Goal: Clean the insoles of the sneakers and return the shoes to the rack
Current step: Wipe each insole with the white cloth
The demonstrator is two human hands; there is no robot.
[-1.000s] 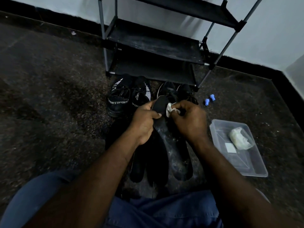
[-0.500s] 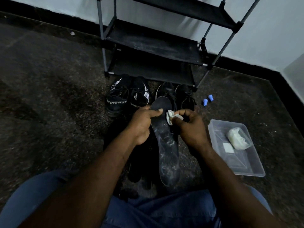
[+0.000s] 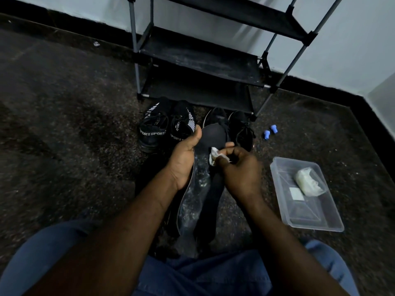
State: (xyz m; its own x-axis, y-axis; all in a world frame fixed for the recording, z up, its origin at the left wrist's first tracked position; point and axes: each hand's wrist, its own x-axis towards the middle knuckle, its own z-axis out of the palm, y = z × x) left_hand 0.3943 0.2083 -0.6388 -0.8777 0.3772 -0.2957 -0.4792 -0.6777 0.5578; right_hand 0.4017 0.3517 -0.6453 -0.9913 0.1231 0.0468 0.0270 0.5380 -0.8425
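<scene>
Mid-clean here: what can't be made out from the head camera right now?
Head view, all four:
1. The white wipe: mostly buried in the pinch of the right hand.
2. The insole: its left edge is covered by the left hand, and its underside faces away.
3. The shoe rack: upper shelves cut off by the top edge.
4. Two blue pieces beside the black sneakers: too small to identify.

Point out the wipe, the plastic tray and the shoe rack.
wipe (image 3: 214, 156): head view, crumpled middle.
plastic tray (image 3: 316, 227): head view, near rim.
shoe rack (image 3: 198, 58): head view, middle shelf.
</scene>
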